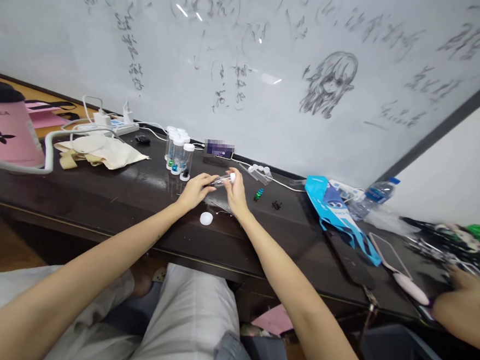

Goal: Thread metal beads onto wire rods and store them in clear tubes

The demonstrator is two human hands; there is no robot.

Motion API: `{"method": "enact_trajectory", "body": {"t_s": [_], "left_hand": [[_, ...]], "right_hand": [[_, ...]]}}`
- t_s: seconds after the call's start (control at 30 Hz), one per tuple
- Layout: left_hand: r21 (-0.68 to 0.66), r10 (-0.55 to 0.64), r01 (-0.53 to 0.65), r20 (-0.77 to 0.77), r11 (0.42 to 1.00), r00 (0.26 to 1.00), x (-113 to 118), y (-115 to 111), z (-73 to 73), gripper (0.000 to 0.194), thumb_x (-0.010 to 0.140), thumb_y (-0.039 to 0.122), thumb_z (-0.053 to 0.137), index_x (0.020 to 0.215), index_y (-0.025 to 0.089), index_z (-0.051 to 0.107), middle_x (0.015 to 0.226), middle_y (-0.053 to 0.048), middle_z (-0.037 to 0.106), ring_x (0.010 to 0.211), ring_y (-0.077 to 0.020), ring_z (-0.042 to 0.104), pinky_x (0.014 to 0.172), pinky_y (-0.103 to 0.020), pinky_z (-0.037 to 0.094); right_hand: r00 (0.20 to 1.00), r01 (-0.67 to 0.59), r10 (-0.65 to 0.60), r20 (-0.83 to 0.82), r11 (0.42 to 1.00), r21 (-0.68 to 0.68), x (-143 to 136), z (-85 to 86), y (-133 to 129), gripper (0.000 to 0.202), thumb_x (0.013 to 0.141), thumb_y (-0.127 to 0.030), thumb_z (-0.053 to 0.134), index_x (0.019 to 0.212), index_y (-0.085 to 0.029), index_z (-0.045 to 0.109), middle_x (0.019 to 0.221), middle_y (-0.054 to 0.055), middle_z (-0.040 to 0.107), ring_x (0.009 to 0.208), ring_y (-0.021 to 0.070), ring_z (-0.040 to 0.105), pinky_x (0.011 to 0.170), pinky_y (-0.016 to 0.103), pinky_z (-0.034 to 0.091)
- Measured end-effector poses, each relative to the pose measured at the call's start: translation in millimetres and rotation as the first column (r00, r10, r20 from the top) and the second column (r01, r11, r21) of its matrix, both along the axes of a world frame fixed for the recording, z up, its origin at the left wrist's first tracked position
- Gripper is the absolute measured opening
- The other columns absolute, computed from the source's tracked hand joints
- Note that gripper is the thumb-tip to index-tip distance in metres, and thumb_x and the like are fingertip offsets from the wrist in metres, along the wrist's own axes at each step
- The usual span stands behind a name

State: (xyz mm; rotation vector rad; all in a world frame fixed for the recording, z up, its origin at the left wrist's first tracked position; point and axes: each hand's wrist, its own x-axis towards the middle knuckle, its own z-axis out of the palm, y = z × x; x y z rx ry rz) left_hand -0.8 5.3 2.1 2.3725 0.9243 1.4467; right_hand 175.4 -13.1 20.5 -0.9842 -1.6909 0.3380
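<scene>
Both forearms reach forward over the dark table [119,193], elbows spread wide and wrists drawn inward, so that the two hands nearly meet. The left hand [193,192], palm turned down, is almost closed, its thumb and fingers pinching one end of a small clear tube [222,180]. The right hand [236,192] comes in from the other side with fingers curled, gripping the end with the white cap [232,177]; its fingertips hide part of it, so I cannot tell how firmly the cap sits. The tube lies nearly sideways between them, just above the table. Nearer the person, a round white dish [206,218] rests below the hands. Capped tubes [178,152] stand upright beyond the left hand, while blue-green pieces [258,194] and small black pieces [276,205] lie to the right of the right hand.
</scene>
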Motion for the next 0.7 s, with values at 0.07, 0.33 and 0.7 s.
{"method": "enact_trajectory", "body": {"t_s": [0.07,0.33,0.7], "left_hand": [[0.0,0.001,-0.001,0.008,1.0,1.0,-1,0,-0.4,0.037,0.087,0.017,0.062,0.123,0.022,0.064,0.108,-0.007,0.065,0.099,-0.0232,0.063,0.09,-0.036,0.049],[0.009,-0.007,0.006,0.011,1.0,1.0,-4,1,-1.2,0.028,0.091,0.023,0.06,0.118,0.016,0.062,0.109,-0.008,0.065,0.101,-0.0227,0.062,0.09,-0.044,0.049],[-0.071,0.04,-0.03,0.146,0.997,0.988,5,4,-3.9,0.029,0.094,0.031,0.058,0.117,0.014,0.058,0.11,-0.008,0.064,0.095,-0.0211,0.064,0.084,-0.043,0.054]], "right_hand": [[1.0,-0.016,0.016,0.01,1.0,0.008,-4,-3.5,1,0.044,0.095,-0.044,0.048,0.133,-0.023,0.042,0.124,0.012,0.051,0.117,0.026,0.054,0.103,0.04,0.041],[0.995,-0.09,0.088,0.056,0.995,0.036,-4,-6.0,-1,0.048,0.097,-0.046,0.043,0.137,-0.023,0.032,0.127,0.014,0.045,0.121,0.0252,0.053,0.105,0.042,0.04],[0.998,-0.018,0.014,0.065,0.998,0.061,-6,6.2,2,0.058,0.099,-0.053,0.037,0.149,-0.025,0.028,0.147,0.011,0.042,0.134,0.0254,0.042,0.109,0.042,0.037]]}}
